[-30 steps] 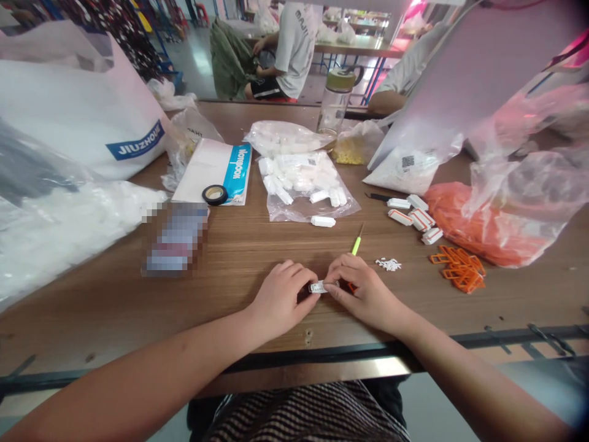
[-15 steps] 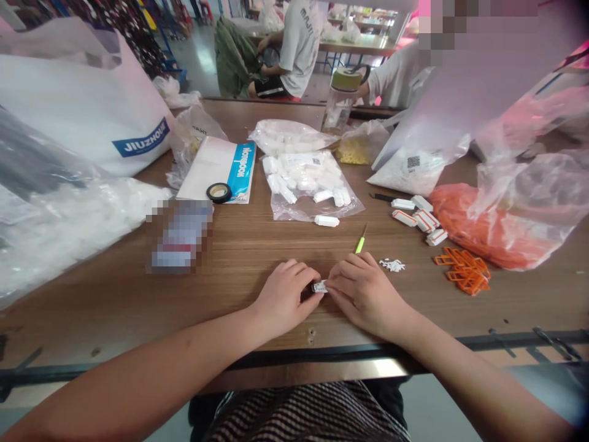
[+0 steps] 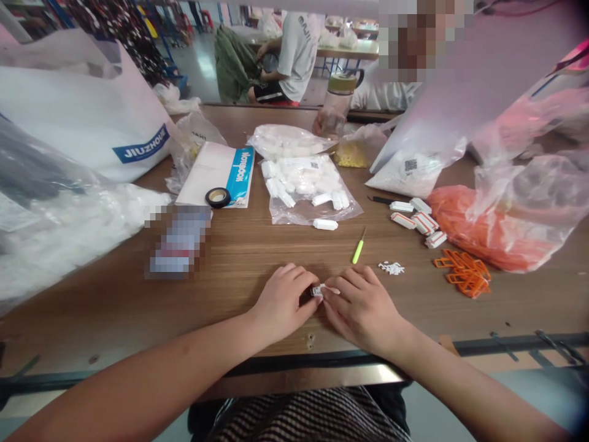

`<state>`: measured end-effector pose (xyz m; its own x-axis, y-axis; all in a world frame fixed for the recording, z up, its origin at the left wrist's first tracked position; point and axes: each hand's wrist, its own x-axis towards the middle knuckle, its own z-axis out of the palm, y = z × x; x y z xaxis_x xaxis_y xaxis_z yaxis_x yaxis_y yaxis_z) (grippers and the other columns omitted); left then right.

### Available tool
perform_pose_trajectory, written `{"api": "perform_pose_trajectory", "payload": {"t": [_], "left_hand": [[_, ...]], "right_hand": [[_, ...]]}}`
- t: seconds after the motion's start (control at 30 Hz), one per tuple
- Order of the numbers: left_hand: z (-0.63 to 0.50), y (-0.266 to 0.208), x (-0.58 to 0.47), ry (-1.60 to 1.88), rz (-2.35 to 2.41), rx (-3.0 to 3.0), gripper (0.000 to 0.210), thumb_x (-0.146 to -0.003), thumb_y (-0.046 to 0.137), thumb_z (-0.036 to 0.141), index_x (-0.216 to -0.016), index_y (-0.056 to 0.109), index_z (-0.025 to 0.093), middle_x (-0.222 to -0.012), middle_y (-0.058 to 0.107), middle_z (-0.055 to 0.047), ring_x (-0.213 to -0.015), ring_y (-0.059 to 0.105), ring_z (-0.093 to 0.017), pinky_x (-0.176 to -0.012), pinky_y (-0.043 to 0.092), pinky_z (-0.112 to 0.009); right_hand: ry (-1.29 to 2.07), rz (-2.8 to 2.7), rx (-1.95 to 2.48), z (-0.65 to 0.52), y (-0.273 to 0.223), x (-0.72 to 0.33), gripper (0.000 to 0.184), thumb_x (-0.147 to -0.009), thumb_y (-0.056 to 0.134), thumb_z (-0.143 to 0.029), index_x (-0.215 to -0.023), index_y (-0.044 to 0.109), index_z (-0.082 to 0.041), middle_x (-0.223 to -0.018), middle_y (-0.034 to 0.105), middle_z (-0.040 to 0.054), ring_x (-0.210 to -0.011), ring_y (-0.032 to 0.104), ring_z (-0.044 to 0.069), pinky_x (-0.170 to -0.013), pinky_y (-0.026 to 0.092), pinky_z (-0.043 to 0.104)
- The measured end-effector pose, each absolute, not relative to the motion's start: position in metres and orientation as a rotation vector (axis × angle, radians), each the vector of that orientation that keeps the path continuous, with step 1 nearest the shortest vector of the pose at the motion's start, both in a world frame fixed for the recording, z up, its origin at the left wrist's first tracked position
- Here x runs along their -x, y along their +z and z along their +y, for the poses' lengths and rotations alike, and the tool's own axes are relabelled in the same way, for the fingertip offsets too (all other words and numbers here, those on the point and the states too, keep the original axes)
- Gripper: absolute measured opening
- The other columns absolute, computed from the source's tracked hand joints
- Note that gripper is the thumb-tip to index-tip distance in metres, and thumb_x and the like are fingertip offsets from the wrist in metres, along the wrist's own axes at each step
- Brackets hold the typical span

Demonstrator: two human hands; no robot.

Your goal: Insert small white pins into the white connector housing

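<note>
My left hand (image 3: 281, 302) is closed, with thumb and forefinger pinching a small white plastic housing (image 3: 317, 291) that has dark slots. From the other side, the curled fingers of my right hand (image 3: 365, 307) press on the same housing, hiding its right end. A green-handled pick (image 3: 358, 250) with a thin metal tip lies just beyond my right hand. Right of it is a small heap of tiny white pieces (image 3: 391, 268). Farther right sit orange rectangular frames (image 3: 464, 273) and several white housings (image 3: 423, 222), some with orange strips.
A clear bag of white housings (image 3: 308, 178) lies ahead, one loose housing (image 3: 326, 224) before it. Left are a notebook (image 3: 197, 175), black tape (image 3: 218, 197), a blurred flat object (image 3: 179, 242) and large bags (image 3: 83, 110). An orange-filled bag (image 3: 488, 233) stands right. A co-worker's hand touches a bottle (image 3: 335, 107).
My right hand has shifted slightly, its forefinger now showing more straightened over the housing. Across the table, a person has leaned inward, a hand now at the bottle's lower side. The view has tilted slightly.
</note>
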<state>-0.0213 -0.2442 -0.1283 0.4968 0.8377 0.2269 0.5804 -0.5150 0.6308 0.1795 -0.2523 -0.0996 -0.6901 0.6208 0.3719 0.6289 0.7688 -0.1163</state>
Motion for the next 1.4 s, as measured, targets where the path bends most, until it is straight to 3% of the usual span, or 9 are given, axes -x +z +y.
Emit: {"api": "perform_pose_trajectory", "payload": {"t": [0.17, 0.37, 0.53, 0.7, 0.87, 1.07, 1.4], "left_hand": [[-0.245, -0.129, 0.022, 0.713, 1.168, -2.253, 0.011, -0.086, 0.067, 0.021, -0.095, 0.060, 0.019, -0.091, 0.064, -0.002, -0.089, 0.054, -0.022, -0.083, 0.044, -0.039], [-0.245, -0.126, 0.022, 0.711, 1.165, -2.246, 0.009, -0.088, 0.066, 0.024, -0.094, 0.060, 0.020, -0.091, 0.064, -0.002, -0.089, 0.055, -0.022, -0.084, 0.044, -0.039], [-0.245, -0.126, 0.022, 0.702, 1.162, -2.248, 0.009, -0.087, 0.065, 0.021, -0.094, 0.060, 0.020, -0.090, 0.064, -0.001, -0.089, 0.054, -0.021, -0.083, 0.044, -0.038], [-0.245, -0.125, 0.021, 0.687, 1.170, -2.255, 0.006, -0.090, 0.063, 0.025, -0.093, 0.060, 0.020, -0.091, 0.064, -0.001, -0.088, 0.054, -0.021, -0.083, 0.043, -0.039], [-0.244, -0.124, 0.022, 0.692, 1.171, -2.263, 0.006, -0.089, 0.063, 0.023, -0.093, 0.059, 0.021, -0.091, 0.064, -0.002, -0.087, 0.055, -0.021, -0.081, 0.044, -0.039], [-0.243, -0.126, 0.022, 0.701, 1.148, -2.274, 0.006, -0.089, 0.063, 0.021, -0.093, 0.058, 0.021, -0.091, 0.064, -0.002, -0.086, 0.055, -0.021, -0.081, 0.043, -0.039], [-0.243, -0.126, 0.021, 0.689, 1.156, -2.284, 0.004, -0.090, 0.061, 0.023, -0.092, 0.058, 0.021, -0.091, 0.064, -0.003, -0.086, 0.055, -0.022, -0.080, 0.043, -0.039]], "right_hand": [[0.014, -2.503, 1.066, -0.258, -0.103, -0.173, 0.017, -0.091, 0.055, -0.017, -0.083, 0.069, -0.016, -0.081, 0.066, 0.0070, -0.079, 0.054, 0.021, -0.074, 0.039, 0.037], [0.109, -2.408, 1.022, -0.255, -0.106, -0.177, 0.014, -0.090, 0.056, -0.018, -0.089, 0.070, -0.019, -0.085, 0.069, 0.0054, -0.077, 0.056, 0.019, -0.078, 0.039, 0.038], [0.108, -2.449, 1.087, -0.255, -0.105, -0.174, 0.018, -0.091, 0.056, -0.020, -0.078, 0.068, -0.017, -0.081, 0.066, 0.0064, -0.078, 0.054, 0.020, -0.077, 0.038, 0.038], [0.292, -2.366, 1.068, -0.249, -0.092, -0.188, 0.016, -0.092, 0.056, -0.021, -0.092, 0.072, -0.020, -0.089, 0.070, 0.0047, -0.079, 0.057, 0.019, -0.078, 0.038, 0.038], [0.176, -2.165, 1.354, -0.233, -0.085, -0.248, 0.018, -0.093, 0.057, -0.029, -0.089, 0.073, -0.022, -0.092, 0.073, 0.0056, -0.084, 0.064, 0.022, -0.079, 0.042, 0.038], [0.294, -1.942, 2.005, -0.209, -0.094, -0.327, 0.026, -0.083, 0.060, -0.041, -0.078, 0.075, -0.021, -0.077, 0.073, 0.0049, -0.071, 0.066, 0.023, -0.064, 0.047, 0.033], [0.538, -1.958, 1.951, -0.210, -0.106, -0.337, 0.029, -0.084, 0.061, -0.045, -0.091, 0.080, -0.025, -0.095, 0.077, 0.0026, -0.081, 0.070, 0.023, -0.073, 0.052, 0.033]]}}
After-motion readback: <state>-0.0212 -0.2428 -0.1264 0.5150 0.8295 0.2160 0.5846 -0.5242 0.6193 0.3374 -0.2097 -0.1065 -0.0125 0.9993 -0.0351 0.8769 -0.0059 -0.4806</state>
